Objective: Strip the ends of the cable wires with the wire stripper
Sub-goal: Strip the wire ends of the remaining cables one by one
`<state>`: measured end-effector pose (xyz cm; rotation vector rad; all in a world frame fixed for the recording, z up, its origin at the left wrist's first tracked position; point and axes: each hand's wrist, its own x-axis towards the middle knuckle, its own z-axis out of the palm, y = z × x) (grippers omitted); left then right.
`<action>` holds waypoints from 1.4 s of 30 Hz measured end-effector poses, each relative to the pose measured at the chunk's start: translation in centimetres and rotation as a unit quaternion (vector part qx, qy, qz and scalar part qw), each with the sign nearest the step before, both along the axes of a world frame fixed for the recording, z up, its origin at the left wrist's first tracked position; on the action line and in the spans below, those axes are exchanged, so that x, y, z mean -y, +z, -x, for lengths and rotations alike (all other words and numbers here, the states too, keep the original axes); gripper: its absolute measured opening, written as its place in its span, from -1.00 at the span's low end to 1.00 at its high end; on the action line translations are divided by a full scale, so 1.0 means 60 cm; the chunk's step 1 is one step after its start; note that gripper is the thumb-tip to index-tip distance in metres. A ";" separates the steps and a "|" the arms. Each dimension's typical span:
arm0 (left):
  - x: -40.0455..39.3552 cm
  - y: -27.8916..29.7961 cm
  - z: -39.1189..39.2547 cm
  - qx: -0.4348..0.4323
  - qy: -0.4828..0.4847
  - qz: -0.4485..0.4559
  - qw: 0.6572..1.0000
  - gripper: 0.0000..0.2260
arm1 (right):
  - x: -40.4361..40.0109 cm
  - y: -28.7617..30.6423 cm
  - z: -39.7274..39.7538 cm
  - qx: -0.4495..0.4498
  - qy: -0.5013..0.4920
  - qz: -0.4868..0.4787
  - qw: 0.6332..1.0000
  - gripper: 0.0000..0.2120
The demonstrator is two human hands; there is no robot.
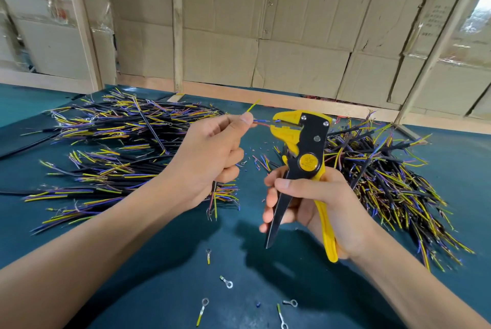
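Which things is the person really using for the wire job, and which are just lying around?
In use:
left hand pinching the cable
right hand gripping the wire stripper

Lying about:
left cable pile
right cable pile
ring terminals
insulation bits

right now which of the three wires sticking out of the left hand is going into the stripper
The red wire: its tip meets the wire stripper head. The yellow-green wire angles up and away; the blue wire stops short.

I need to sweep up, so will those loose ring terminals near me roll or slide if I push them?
The ring terminals lie flat on the mat, so they probably slide rather than roll. They look small and light, likely scattering easily. Their short wire tails may snag.
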<state>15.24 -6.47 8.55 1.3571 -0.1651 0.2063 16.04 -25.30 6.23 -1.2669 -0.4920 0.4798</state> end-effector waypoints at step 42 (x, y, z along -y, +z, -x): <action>0.007 -0.001 0.010 0.014 -0.056 -0.183 0.981 -0.83 | -0.007 -0.002 -0.004 0.084 -0.182 -0.099 0.975 -0.83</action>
